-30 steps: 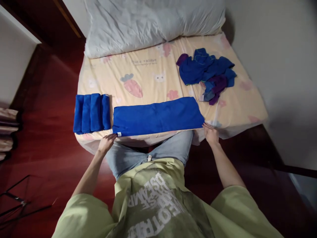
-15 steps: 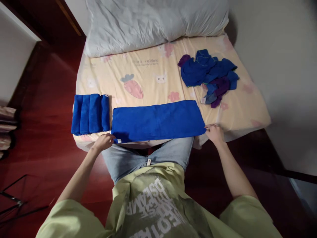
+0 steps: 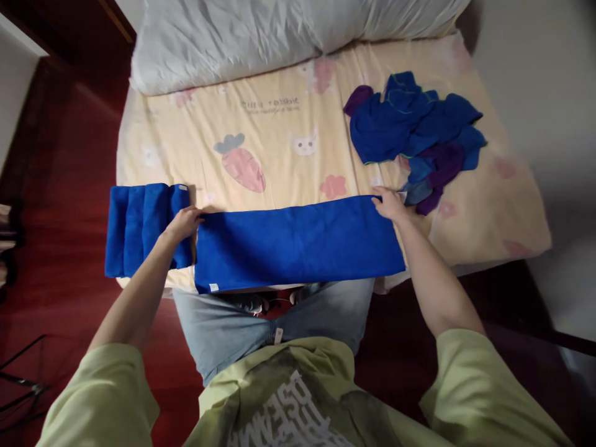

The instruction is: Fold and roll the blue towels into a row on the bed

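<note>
A blue towel (image 3: 298, 245), folded into a long strip, lies flat along the near edge of the bed with a small white tag at its near left corner. My left hand (image 3: 184, 223) is closed with its fingertips at the towel's far left corner. At the far right corner, my right hand (image 3: 391, 205) has its thumb and fingers on the towel's edge. My left forearm passes over part of a row of rolled blue towels (image 3: 135, 226), which sits just left of the flat one.
A loose heap of blue and purple cloths (image 3: 414, 130) lies on the right of the bed. Across the back rests a large grey-white quilt or pillow (image 3: 279, 37). The patterned bed sheet (image 3: 279, 167) shows between them. Thin black metal legs (image 3: 23, 388) stand on the floor at lower left.
Both hands have moved from the towel's near corners up to its far corners. The towel still lies flat, and the view has shifted slightly closer.
</note>
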